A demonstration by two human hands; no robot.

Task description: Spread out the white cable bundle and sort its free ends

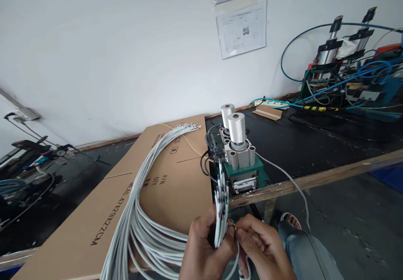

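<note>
My left hand (204, 248) is closed around a bunch of white cables (222, 213), whose stripped ends show short coloured wires and point up toward the machine. Close beside it, my right hand (264, 246) pinches with thumb and fingers at the end of a single white cable (236, 257). The fingertips of both hands nearly meet there, and the exact end of that cable is partly hidden. The rest of the cable bundle (135, 204) curves over a cardboard sheet (176, 187), with its far ends lying near the wall.
A small pneumatic press (241, 158) with two knurled silver knobs stands on a green base at the bench edge. Behind it are a power strip (272, 103) and a folded cardboard piece (267, 112). More machines with blue hoses (340, 61) stand at right; other equipment (34, 162) is at left.
</note>
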